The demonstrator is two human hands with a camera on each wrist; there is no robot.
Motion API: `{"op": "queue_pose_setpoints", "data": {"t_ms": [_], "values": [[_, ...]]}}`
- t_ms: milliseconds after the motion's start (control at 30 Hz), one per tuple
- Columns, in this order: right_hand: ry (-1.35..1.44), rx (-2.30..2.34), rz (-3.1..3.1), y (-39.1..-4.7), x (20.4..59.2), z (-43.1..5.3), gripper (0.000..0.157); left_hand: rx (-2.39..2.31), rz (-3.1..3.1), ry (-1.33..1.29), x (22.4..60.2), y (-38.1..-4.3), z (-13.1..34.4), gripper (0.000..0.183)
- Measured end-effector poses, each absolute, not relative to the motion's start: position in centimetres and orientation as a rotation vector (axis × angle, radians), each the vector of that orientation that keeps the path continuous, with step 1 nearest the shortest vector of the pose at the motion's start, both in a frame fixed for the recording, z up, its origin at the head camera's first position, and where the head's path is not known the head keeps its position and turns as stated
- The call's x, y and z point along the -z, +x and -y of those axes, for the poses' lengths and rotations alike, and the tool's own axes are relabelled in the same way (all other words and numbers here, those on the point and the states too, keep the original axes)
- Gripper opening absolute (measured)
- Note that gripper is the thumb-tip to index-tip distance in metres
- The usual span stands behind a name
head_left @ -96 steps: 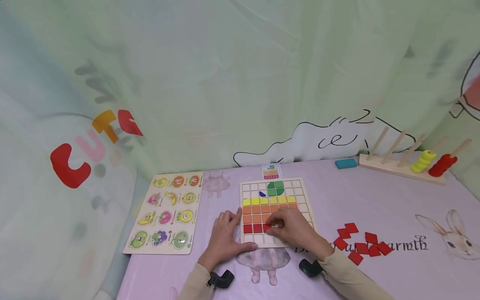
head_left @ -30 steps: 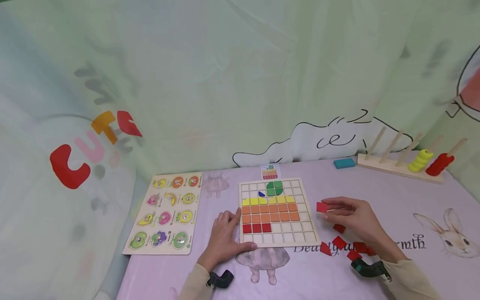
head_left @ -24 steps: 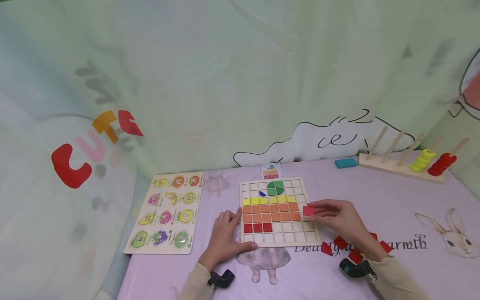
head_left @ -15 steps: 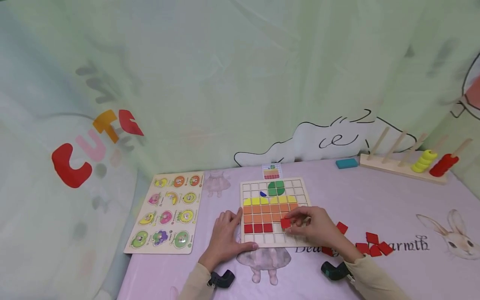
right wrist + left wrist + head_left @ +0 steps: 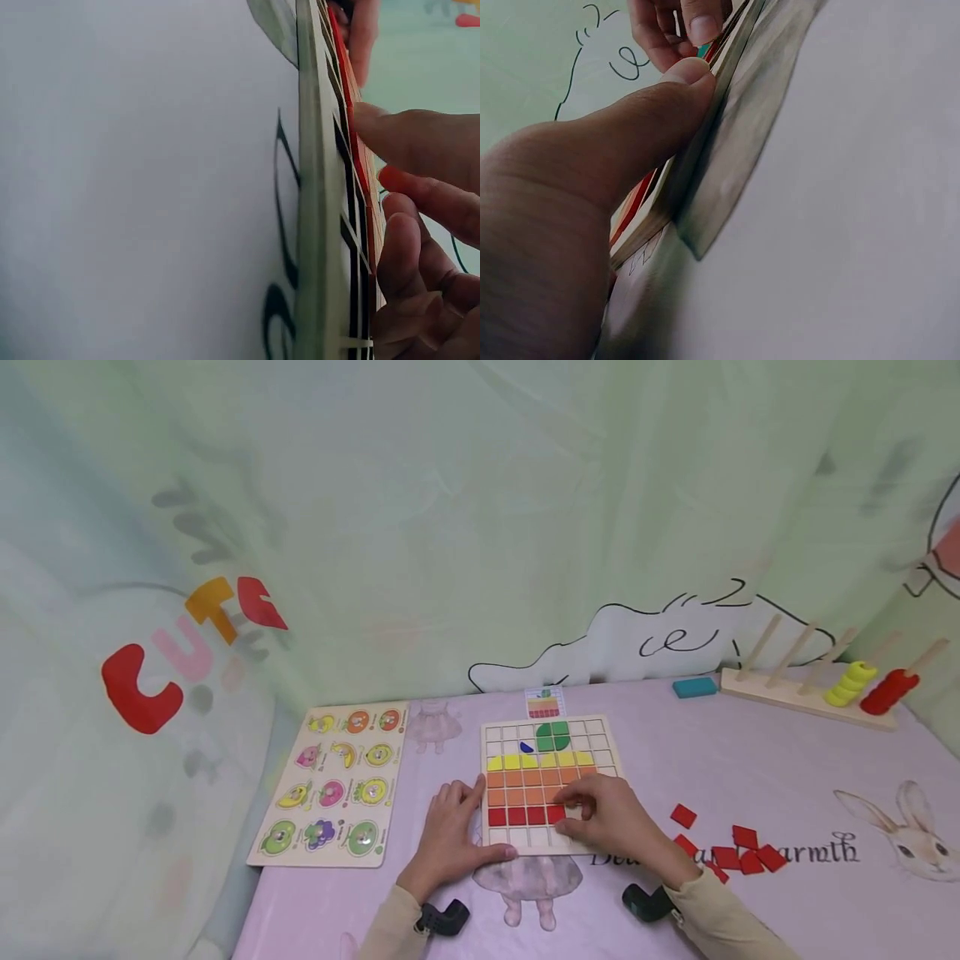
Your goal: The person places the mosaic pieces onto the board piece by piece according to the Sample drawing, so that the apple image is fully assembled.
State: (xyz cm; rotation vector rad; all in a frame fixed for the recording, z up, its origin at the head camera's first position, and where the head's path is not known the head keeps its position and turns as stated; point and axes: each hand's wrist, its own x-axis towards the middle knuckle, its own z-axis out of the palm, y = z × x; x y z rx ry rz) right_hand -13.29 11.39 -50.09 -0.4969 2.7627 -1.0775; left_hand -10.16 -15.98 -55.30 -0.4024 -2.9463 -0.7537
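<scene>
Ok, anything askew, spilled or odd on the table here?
Only the loose red tiles, scattered at mixed angles right of the grid board. The board itself sits square, its colour rows neat; the right hand presses a red tile into the row while the left hand steadies the edge.

The backdrop curtain (image 5: 420, 527) carries the big coloured letters "CUTE" (image 5: 187, 643), running red, pink, orange, red. On the lilac cloth (image 5: 750, 760) over the surface, a black script line is partly hidden by the right hand (image 5: 607, 822); only "armth" (image 5: 832, 847) reads clearly. The small card's (image 5: 544, 702) print is too small to read.
</scene>
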Motion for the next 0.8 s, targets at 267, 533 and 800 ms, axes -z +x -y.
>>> {"op": "queue_pose_setpoints", "data": {"t_ms": [267,533,800], "values": [[-0.507,1.070,-2.756,-13.1,50.2,-11.3,0.024,0.741,2.950,-0.399,55.4,-10.2,16.0,0.119],[-0.535,1.087,-2.814,-13.4,49.3,-14.4,0.021,0.762,2.944,-0.402,55.3,-10.1,15.8,0.118],[-0.311,0.925,-2.828,-13.8,47.7,-22.3,0.045,0.745,2.932,-0.412,55.3,-10.0,16.0,0.120]]}}
